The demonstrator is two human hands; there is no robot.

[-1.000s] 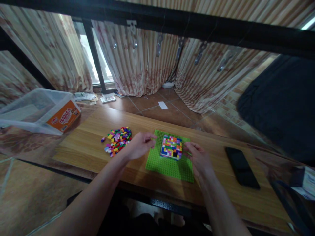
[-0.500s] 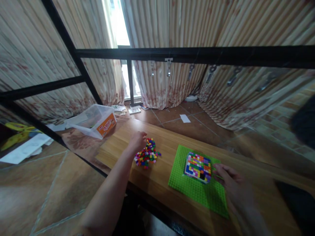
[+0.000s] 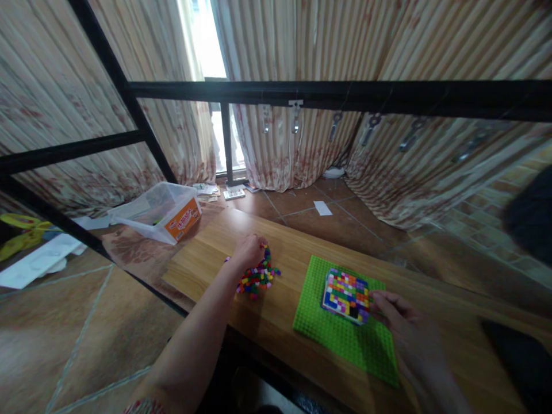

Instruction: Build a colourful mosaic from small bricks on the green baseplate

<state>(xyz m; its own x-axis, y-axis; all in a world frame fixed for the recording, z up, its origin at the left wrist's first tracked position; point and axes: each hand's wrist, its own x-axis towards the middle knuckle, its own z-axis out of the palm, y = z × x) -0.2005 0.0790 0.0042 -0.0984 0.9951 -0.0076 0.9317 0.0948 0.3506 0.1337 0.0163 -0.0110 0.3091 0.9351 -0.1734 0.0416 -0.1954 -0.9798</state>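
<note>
My left hand (image 3: 249, 251) reaches over a loose pile of small coloured toy bricks (image 3: 257, 283), its fingers curled down at the far side of the pile. Whatever lies under those fingertips is mostly hidden. On a green studded baseplate (image 3: 311, 307) rests a low, roughly square block of multicoloured bricks (image 3: 346, 293), with a black patch near its front right corner. My right hand (image 3: 399, 313) is at the block's right edge, thumb and fingers closed together there. Anything pinched in them is too small to make out.
The wooden table (image 3: 207, 253) bears a dark flat object (image 3: 515, 356) at the right. Beyond its left end, a clear plastic bin (image 3: 153, 213) with an orange label stands on the floor. A black metal rail (image 3: 323, 92) with hanging clips crosses in front of the curtains.
My left hand has moved slightly right and down onto the brick pile, its fingers more curled. My right hand has shifted a little left, against the block's edge. The view has tilted slightly.
</note>
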